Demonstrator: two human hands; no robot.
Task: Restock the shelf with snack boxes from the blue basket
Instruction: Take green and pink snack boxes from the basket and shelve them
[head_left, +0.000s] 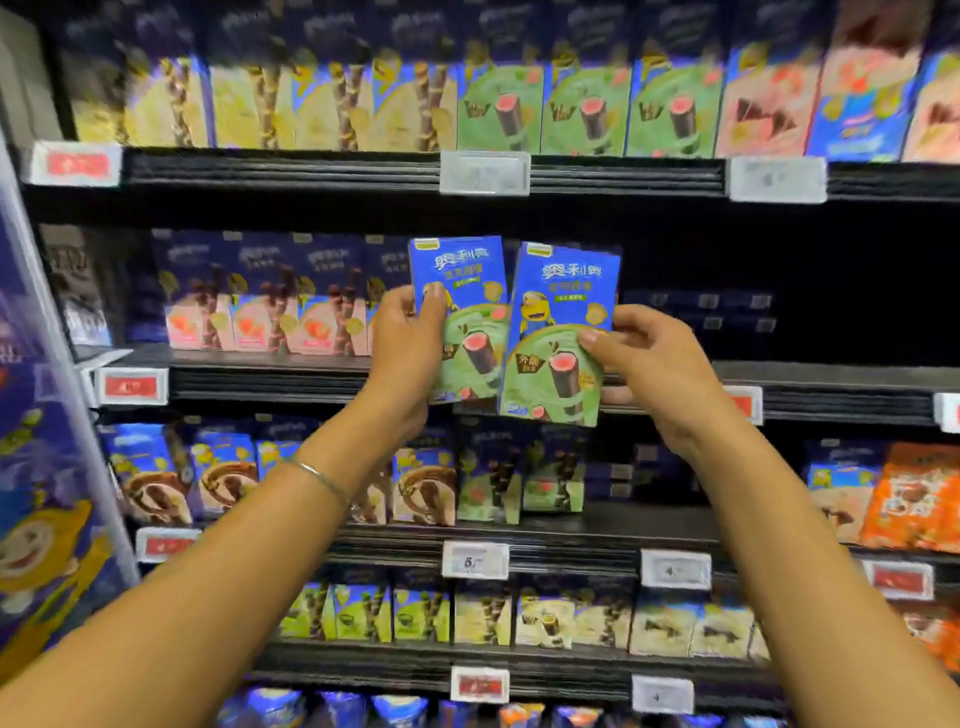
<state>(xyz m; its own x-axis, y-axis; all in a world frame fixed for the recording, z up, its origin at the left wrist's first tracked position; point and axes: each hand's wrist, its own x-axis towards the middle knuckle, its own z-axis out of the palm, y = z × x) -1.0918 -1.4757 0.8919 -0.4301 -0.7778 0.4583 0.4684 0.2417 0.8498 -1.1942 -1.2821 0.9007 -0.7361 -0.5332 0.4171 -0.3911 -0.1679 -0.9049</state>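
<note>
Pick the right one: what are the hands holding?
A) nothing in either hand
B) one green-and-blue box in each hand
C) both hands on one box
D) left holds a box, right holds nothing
B: the left hand grips one green-and-blue box and the right hand grips a second box beside it, both held up in front of the shelf.

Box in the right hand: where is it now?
In the head view, the box is at centre, held by the right hand before the dark gap on the middle shelf, just right of the matching box in the left hand.
</note>
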